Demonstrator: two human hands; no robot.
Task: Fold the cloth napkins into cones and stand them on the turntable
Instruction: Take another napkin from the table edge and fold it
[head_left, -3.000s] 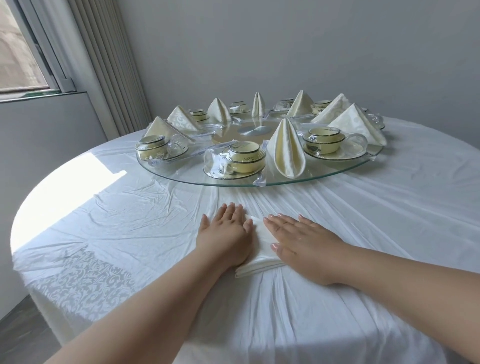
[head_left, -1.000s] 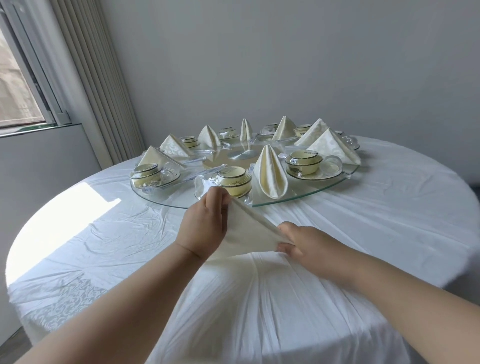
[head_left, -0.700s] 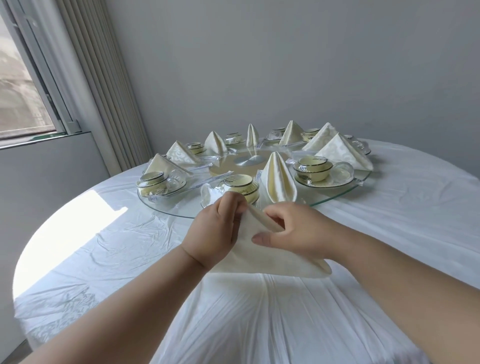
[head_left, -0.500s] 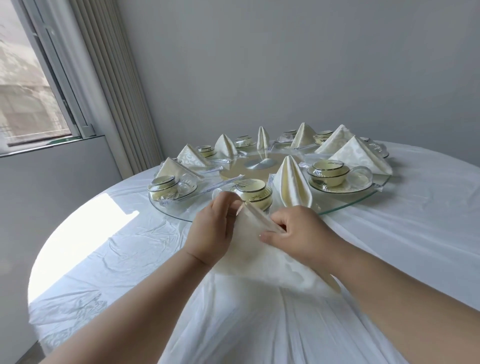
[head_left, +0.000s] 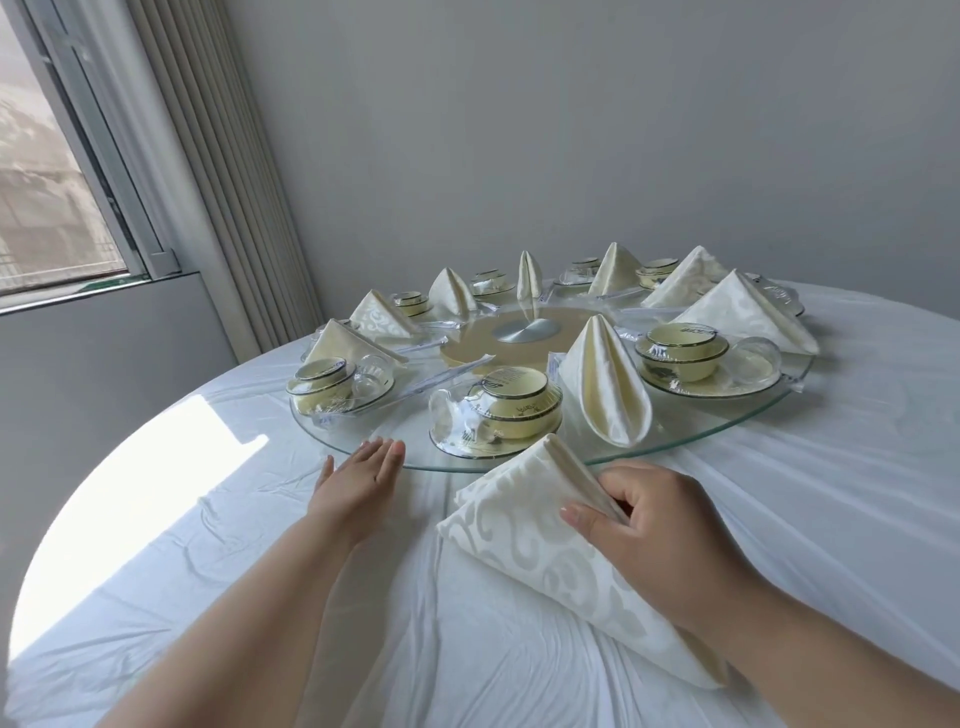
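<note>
A cream patterned napkin, folded into a cone shape, leans on the white tablecloth just in front of the glass turntable. My right hand grips its right side, fingers curled round the folded edge. My left hand is off the napkin, fingers straight, its fingertips at the turntable's near rim. Several folded napkin cones stand around the turntable; the nearest cone stands behind the held one.
Wrapped cup-and-saucer sets ring the turntable, one right behind the held napkin and another to its right. A round metal hub marks the centre. A window and vertical blinds are at the left.
My left hand let go of the napkin and moved left to the turntable's rim. My right hand now holds the folded napkin alone, lower on the cloth.
</note>
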